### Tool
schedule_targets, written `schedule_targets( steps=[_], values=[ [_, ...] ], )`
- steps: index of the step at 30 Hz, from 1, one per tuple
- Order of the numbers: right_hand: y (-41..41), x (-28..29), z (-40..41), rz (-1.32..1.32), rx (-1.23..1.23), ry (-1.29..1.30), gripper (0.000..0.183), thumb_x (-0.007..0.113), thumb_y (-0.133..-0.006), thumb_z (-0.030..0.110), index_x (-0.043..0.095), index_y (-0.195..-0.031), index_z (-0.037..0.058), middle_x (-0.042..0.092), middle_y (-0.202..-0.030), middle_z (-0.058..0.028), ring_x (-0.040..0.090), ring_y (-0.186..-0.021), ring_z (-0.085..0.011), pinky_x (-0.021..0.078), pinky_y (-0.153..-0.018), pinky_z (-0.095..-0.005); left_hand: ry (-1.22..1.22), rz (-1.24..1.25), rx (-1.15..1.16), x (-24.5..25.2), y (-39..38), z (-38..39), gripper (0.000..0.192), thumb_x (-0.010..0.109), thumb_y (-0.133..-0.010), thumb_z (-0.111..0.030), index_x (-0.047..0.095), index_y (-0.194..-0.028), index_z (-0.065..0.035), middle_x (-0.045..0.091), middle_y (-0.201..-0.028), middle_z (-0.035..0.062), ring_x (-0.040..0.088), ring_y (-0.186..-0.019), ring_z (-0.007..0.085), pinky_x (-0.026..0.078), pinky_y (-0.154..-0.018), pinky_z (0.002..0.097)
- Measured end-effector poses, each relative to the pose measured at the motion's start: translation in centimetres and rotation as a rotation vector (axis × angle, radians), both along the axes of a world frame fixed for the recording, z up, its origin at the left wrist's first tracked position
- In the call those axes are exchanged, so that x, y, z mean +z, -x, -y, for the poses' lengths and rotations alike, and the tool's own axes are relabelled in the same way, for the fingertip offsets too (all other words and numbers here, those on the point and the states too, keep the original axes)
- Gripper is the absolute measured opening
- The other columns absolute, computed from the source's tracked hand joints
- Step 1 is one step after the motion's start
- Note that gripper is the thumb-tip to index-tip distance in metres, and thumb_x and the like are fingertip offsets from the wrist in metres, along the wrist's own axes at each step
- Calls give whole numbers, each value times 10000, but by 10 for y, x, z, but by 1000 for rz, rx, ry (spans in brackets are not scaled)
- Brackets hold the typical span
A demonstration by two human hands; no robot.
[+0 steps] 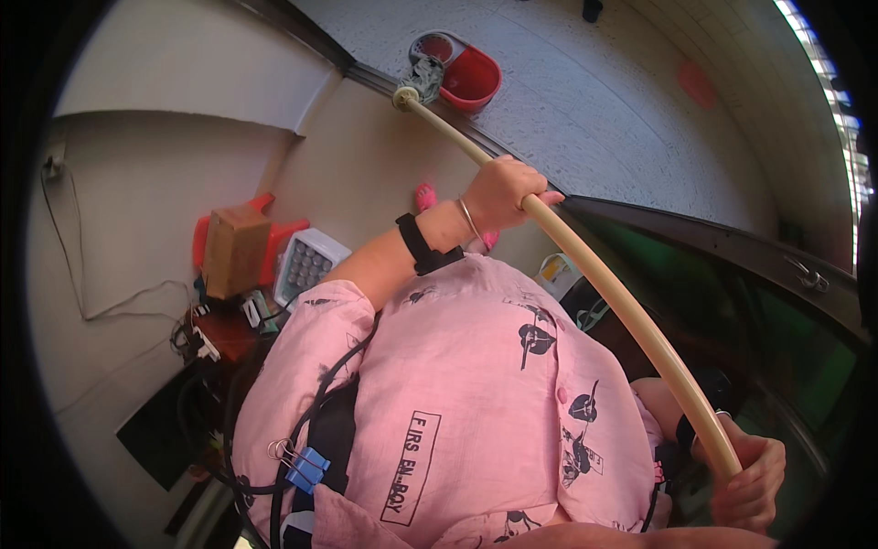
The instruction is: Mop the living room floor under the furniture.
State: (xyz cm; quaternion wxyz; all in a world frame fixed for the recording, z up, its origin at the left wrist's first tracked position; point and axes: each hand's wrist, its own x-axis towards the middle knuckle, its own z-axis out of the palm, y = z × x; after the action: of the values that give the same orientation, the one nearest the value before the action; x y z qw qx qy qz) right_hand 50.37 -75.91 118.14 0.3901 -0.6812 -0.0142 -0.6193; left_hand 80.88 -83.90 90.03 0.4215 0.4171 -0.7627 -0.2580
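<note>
My left hand (511,192) is closed around the middle of a mop's cream pole (603,267), which runs from upper left to lower right. At lower right my right hand (748,473) grips the pole's top end. The grey strands of the mop head (422,79) lie at a red mop bucket (473,79), beside its round wringer basket (434,48); whether they touch the bucket inside cannot be told. The round mop plate (406,98) faces me. Black bands are on both wrists.
A door track (480,130) crosses the floor between me and the bucket. At left stand a cardboard box (236,250) on a red stool, a white crate (312,264) of round items, and cables (137,312). A dark-framed glass door (720,254) is at right.
</note>
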Motion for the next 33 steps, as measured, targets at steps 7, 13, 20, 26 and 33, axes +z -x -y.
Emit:
schedule_targets(
  steps=[7, 13, 20, 26, 33],
  values=[
    [0, -63, -30, -78, -322, -300, 300, 521, -866, 320, 536, -642, 121, 546, -498, 92, 511, -451, -30, 433, -614, -215, -201, 103, -211, -78, -2, -26, 384, 619, -836, -353, 533, -567, -93, 550, -563, 90, 573, -571, 295, 442, -576, 401],
    [-1, -88, -16, -29, -380, -339, 72, 478, -824, 125, 496, -886, 94, 471, -665, 26, 469, -596, -97, 408, -739, -308, -436, 80, -331, -119, 10, -55, 375, 637, -837, -311, 520, -578, -66, 560, -603, 142, 563, -596, 358, 443, -555, 415],
    [31, -88, -11, 144, -464, -445, 197, 511, -807, 104, 458, -981, 26, 441, -696, -29, 446, -618, -129, 375, -668, -307, -589, 160, -548, -109, 41, -57, 263, 674, -745, -238, 552, -611, -48, 571, -618, 159, 583, -620, 355, 456, -573, 417],
    [76, -84, -44, -21, -417, -353, 393, 543, -882, 392, 428, -1086, 76, 415, -664, -11, 385, -488, -121, 320, -519, -324, -631, 83, -642, -119, 95, -117, 253, 695, -736, -272, 621, -655, -43, 596, -645, 168, 592, -634, 356, 464, -597, 417],
    [60, -85, -52, 142, -545, -400, 163, 459, -890, 184, 501, -1003, 74, 452, -783, -75, 432, -679, -188, 356, -604, -359, -707, 153, -543, -125, 56, -126, 319, 702, -755, -349, 665, -679, -41, 603, -635, 179, 588, -615, 360, 467, -607, 416]
  ],
)
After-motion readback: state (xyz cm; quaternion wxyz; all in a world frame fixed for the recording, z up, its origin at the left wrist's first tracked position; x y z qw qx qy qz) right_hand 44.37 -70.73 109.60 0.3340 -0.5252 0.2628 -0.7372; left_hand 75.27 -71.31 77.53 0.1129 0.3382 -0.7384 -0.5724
